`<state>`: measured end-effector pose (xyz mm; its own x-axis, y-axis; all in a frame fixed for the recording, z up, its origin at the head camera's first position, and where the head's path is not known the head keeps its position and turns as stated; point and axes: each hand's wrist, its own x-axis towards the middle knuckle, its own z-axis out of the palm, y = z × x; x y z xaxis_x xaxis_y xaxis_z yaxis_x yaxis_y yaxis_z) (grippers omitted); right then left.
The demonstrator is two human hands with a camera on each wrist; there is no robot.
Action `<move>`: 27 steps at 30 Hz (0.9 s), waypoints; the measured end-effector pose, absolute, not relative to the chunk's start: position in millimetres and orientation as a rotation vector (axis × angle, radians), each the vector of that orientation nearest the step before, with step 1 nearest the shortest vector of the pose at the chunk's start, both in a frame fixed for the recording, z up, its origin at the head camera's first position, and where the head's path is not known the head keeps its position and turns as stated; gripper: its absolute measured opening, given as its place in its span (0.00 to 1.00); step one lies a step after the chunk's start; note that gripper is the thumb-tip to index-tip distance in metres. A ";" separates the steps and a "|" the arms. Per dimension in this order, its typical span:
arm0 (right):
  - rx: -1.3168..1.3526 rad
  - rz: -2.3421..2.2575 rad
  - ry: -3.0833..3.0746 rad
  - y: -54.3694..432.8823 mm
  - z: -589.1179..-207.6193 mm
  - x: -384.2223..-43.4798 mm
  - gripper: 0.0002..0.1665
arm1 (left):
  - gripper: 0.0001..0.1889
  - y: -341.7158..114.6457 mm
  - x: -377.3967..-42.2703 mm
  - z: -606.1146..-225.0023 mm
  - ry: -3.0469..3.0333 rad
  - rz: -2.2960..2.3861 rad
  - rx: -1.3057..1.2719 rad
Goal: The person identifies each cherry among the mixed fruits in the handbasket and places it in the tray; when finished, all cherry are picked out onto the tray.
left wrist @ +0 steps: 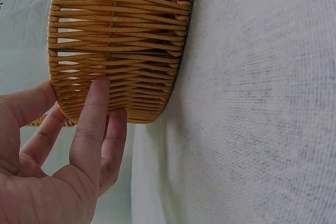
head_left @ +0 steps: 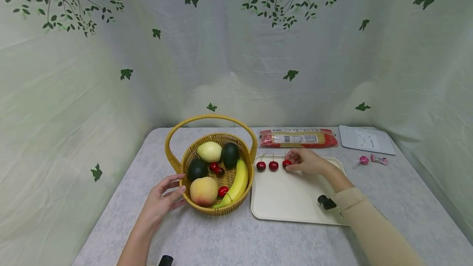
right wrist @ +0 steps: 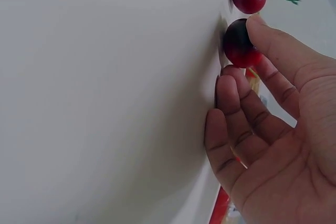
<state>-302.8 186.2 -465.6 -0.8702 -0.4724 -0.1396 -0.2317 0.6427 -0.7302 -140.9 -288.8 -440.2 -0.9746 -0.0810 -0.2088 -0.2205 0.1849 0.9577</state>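
My right hand (head_left: 308, 161) pinches a dark red cherry (right wrist: 241, 44) between thumb and fingers at the back of the cream tray (head_left: 288, 200). Its other fingertips rest on the tray surface. Left of it, two more stemmed cherries stand in a row, the nearer one a cherry (head_left: 273, 166) just beside the held one. My left hand (head_left: 162, 198) touches the outer side of the yellow wicker basket (left wrist: 121, 40) with fairly straight, spread fingers. Inside the basket lie a peach (head_left: 203, 191), a banana (head_left: 238, 182), a pale yellow fruit (head_left: 209, 151), two dark green fruits and several red cherries.
Behind the tray lies a red-and-clear packet of noodles (head_left: 298, 138), with a white labelled pouch (head_left: 366, 139) to its right. A pink lollipop (head_left: 363, 160) and a wrapped candy (head_left: 379, 159) lie right of the tray. The basket's tall handle (head_left: 210, 116) arches above it.
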 end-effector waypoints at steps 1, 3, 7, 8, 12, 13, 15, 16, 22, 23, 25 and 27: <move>-0.564 -1.068 2.548 186.1 -465.4 -302.4 0.15 | 0.27 -288.8 -141.1 -440.2 2.329 1.915 -0.299; -0.564 -1.070 2.550 186.0 -465.3 -301.9 0.15 | 0.27 -288.9 -141.4 -440.2 2.327 1.915 -0.302; -0.571 -1.071 2.548 185.3 -466.1 -301.2 0.15 | 0.27 -288.9 -141.9 -439.9 2.327 1.915 -0.304; -0.570 -1.074 2.546 185.1 -466.4 -301.3 0.15 | 0.27 -288.9 -141.8 -439.9 2.327 1.915 -0.304; -0.585 -1.077 2.543 185.4 -467.2 -302.1 0.15 | 0.27 -289.0 -141.6 -440.0 2.327 1.916 -0.300; -0.591 -1.076 2.544 185.7 -467.1 -302.3 0.15 | 0.27 -288.9 -141.7 -440.0 2.326 1.917 -0.299; -0.588 -1.078 2.542 186.1 -466.2 -302.4 0.15 | 0.27 -288.9 -141.6 -439.8 2.325 1.917 -0.298; -0.589 -1.074 2.544 186.3 -465.6 -302.3 0.16 | 0.27 -288.8 -141.6 -439.6 2.325 1.917 -0.299; -0.565 -1.045 2.590 188.5 -458.9 -301.0 0.17 | 0.27 -288.6 -141.9 -439.5 2.325 1.913 -0.304; -0.572 -1.048 2.596 189.1 -456.7 -300.7 0.17 | 0.27 -288.6 -141.9 -439.5 2.324 1.913 -0.305; -0.590 -1.052 2.610 190.0 -451.2 -299.7 0.18 | 0.27 -288.6 -141.8 -439.3 2.322 1.915 -0.304; -0.638 -1.044 2.627 190.1 -444.3 -298.4 0.18 | 0.27 -288.6 -141.3 -439.1 2.323 1.915 -0.304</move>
